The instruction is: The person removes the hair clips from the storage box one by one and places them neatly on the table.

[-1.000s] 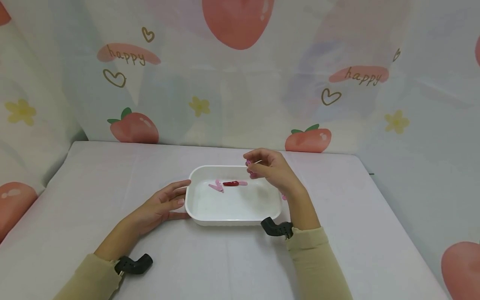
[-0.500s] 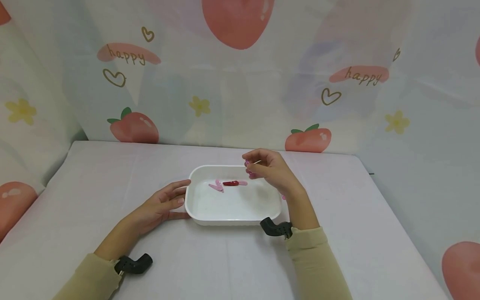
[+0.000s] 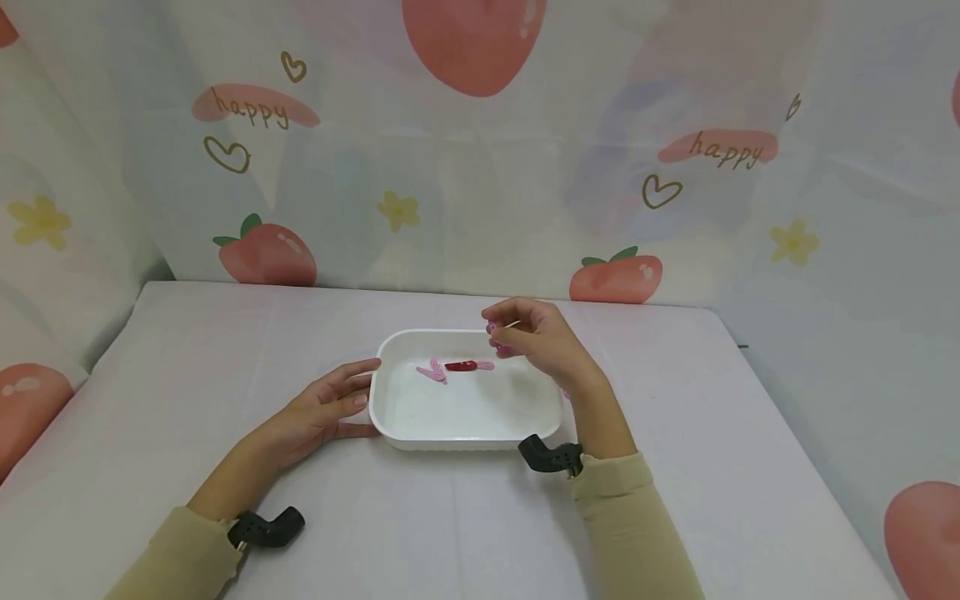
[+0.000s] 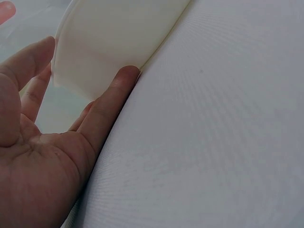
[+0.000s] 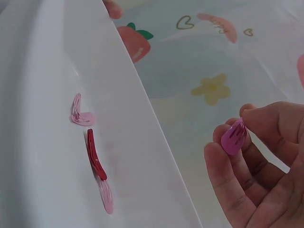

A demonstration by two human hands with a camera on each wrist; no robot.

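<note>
My right hand (image 3: 542,335) is over the back right of a white tray (image 3: 465,423), pinching a bright pink snap hair clip (image 5: 233,138) between thumb and fingers. Inside the tray lie a red snap hair clip (image 5: 95,156) and a pale pink hair clip (image 5: 107,195), end to end. Beside them two more pale pink clips (image 3: 433,375) form a V shape. My left hand (image 3: 330,410) rests at the tray's left end. Its fingers are spread, with fingertips (image 4: 128,71) right at the tray wall in the left wrist view.
A small pink piece (image 3: 566,393) peeks out beside the right wrist, just past the tray's right end. A white cloth (image 3: 360,525) covers the table. Behind stands a printed curtain (image 3: 480,183) with fruit and flowers. Black wrist cameras (image 3: 551,454) sit on both sleeves.
My right hand has drifted very slightly left, still pinching the pink hair clip. The left hand, the tray and the clips in it stay as they were.
</note>
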